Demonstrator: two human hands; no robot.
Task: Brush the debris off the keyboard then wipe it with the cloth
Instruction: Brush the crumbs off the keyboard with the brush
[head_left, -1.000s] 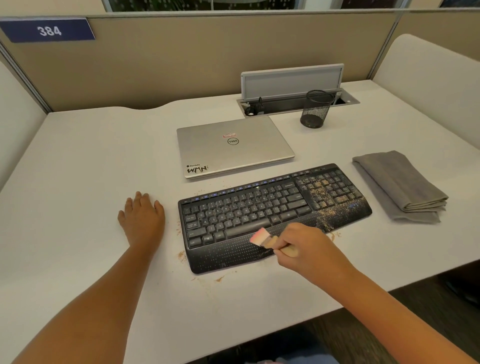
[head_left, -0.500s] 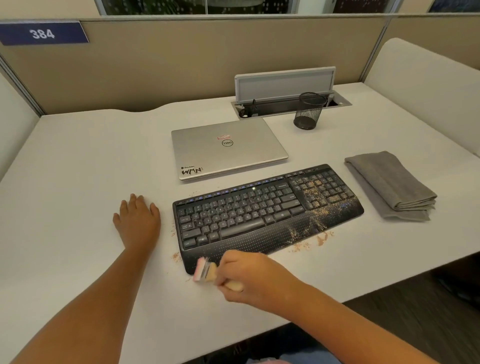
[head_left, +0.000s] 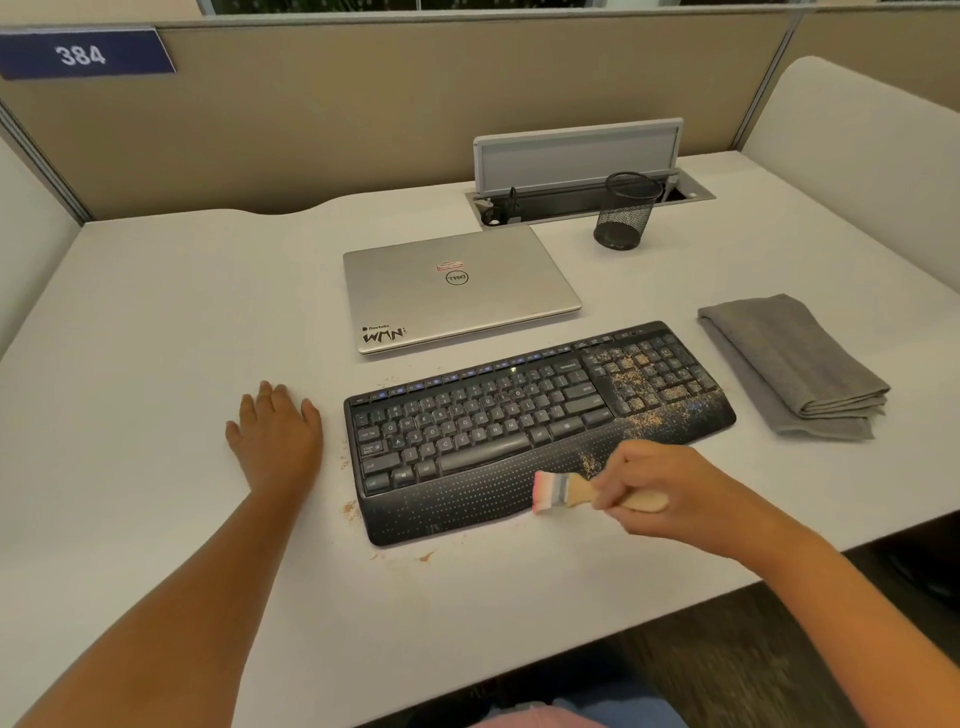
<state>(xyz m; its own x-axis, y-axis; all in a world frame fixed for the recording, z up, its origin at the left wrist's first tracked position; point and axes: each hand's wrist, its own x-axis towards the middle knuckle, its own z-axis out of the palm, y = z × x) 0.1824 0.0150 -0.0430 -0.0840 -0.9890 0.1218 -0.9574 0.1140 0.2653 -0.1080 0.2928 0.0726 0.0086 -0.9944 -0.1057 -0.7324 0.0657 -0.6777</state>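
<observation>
desk (head_left: 156, 364): brush (head_left: 563, 491) in right grip (head_left: 660, 493)

Keyboard (head_left: 530, 426) at desk (head_left: 156, 322) centre. Laptop (head_left: 460, 291) at 12 o'clock behind it; mesh pen cup (head_left: 623, 210) at 1 o'clock; folded cloth (head_left: 789, 358) at 3 o'clock; left hand (head_left: 275, 436) at 9 o'clock; brush (head_left: 566, 491) over its 5 o'clock edge.
</observation>
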